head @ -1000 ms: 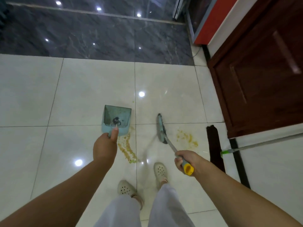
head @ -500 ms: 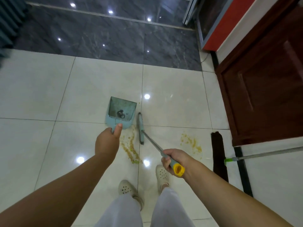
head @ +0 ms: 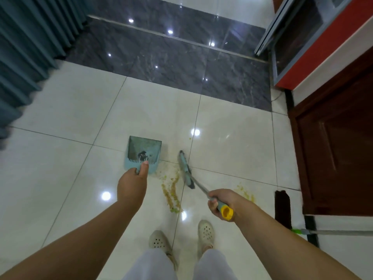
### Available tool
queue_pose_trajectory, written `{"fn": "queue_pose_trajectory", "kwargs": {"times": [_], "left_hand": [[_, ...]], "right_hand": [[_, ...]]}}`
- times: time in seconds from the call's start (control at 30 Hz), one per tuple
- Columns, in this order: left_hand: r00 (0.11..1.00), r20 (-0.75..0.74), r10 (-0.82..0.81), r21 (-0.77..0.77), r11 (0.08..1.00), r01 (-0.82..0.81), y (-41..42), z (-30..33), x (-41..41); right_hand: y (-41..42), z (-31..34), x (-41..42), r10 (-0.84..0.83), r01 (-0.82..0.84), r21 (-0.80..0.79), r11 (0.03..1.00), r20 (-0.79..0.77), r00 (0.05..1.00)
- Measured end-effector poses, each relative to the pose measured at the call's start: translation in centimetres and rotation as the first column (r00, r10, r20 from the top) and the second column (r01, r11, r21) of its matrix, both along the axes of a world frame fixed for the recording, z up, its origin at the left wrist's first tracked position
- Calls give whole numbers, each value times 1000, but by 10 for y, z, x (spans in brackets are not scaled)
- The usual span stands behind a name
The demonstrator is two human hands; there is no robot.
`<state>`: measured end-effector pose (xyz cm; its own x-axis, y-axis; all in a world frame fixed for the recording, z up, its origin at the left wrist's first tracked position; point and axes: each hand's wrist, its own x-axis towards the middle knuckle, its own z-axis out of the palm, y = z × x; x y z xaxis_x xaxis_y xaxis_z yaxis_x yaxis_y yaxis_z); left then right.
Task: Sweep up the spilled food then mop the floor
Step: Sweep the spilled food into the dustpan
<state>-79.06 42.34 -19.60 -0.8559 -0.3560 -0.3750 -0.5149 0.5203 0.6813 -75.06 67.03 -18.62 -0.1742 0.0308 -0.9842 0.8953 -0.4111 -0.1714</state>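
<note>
Both hands grip: dustpan (head: 144, 153) (broom (head: 186, 170)).

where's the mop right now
In the head view the mop lies on the floor at the far right, its dark head beside the brown wooden door, just right of the right hand holding the broom.

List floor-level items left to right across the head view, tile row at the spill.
curtain → dustpan → long food streak → broom head → smaller food patch → mop head → wooden door
</note>
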Motion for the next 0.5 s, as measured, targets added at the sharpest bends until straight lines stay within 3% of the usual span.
{"fn": "queue_pose_trajectory", "kwargs": {"times": [0.17,0.5], "left_hand": [[998,20,67,22,997,-67,-9,0,-2],[987,41,153,84,984,-156,7,3,-33]], "right_hand": [[-17,9,-4,12,-13,-23,1000,-16,1000],[18,11,-77,72,-59,130,990,-90,993]]}}
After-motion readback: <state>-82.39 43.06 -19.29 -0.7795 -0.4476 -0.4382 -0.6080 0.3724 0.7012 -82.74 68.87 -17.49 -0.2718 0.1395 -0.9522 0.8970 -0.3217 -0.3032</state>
